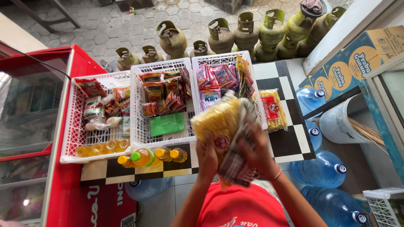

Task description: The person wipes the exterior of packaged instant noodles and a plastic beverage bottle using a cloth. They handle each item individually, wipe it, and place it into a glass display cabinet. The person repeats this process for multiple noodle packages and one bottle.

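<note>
Beyond my hands the checkered worktop carries three white baskets of sachets, and I judge I'm mid-stocking: left hand and right hand both grip clear noodle packets, needing placement in a basket ahead.

Yellow noodle packet with red round label; three white lattice baskets; black-and-white chequered bench; red freezer cabinet; olive-green gas cylinders; blue water jugs; red shirt; green sachet pack.
</note>
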